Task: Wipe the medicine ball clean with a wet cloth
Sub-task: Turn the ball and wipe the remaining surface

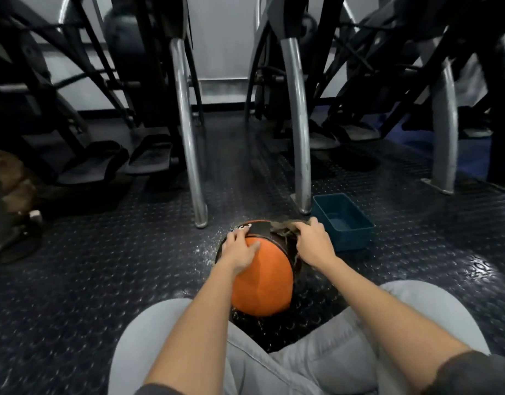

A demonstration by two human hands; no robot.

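Blue tub (351, 239) just right of medicine ball (262, 283) on studded floor (103, 266); left grip (241, 249) flat, right grip (314, 243) clutching cloth (282, 228).

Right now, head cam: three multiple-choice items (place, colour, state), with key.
1. The blue bin sits: A. right of the medicine ball B. on it C. behind the person
2. Panel under the left hand: A. green B. orange C. white
3. The right hand: A. hangs idle B. is in the bin C. grips the cloth on the ball
Key: 1 A, it stands beside the ball's right side; 2 B, orange shows all around that hand; 3 C, it curls over the cloth on the ball's top.
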